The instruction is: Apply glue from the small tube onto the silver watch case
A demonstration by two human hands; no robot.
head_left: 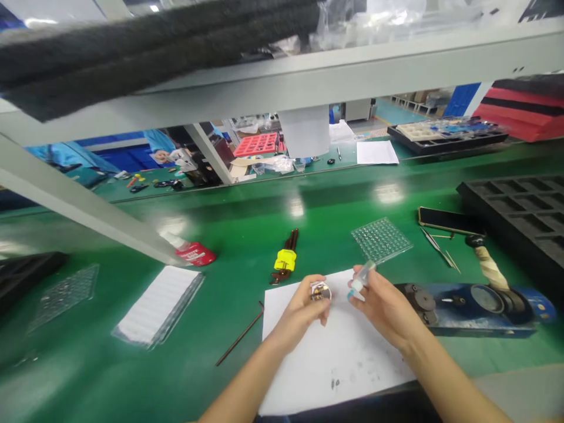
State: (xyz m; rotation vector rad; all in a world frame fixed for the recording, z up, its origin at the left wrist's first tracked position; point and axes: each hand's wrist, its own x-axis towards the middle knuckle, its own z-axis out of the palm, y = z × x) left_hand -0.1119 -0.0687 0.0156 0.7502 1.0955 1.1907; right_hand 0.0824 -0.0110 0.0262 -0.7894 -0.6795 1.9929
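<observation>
Green bench (247,235), L hand (304,311) fingers pinching small blurry part (321,291), R hand (385,305) gripping clear vial (365,275)

Green table (247,235), white paper (335,352), yellow-banded tool (285,259)

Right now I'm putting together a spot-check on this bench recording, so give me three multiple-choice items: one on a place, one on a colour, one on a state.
1. Where does the hex key lie?
A. left of the white paper
B. on the black tray
C. in the right hand

2. What colour is the band on the tool beyond the paper?
A. blue
B. yellow
C. white

3. What is the left hand doing?
A. resting flat
B. pinching a small round metal part
C. gripping the phone

Answers: 1 A, it lies on the green mat by the paper's left edge. 2 B, the band is bright yellow. 3 B, fingertips close on the part.
</observation>
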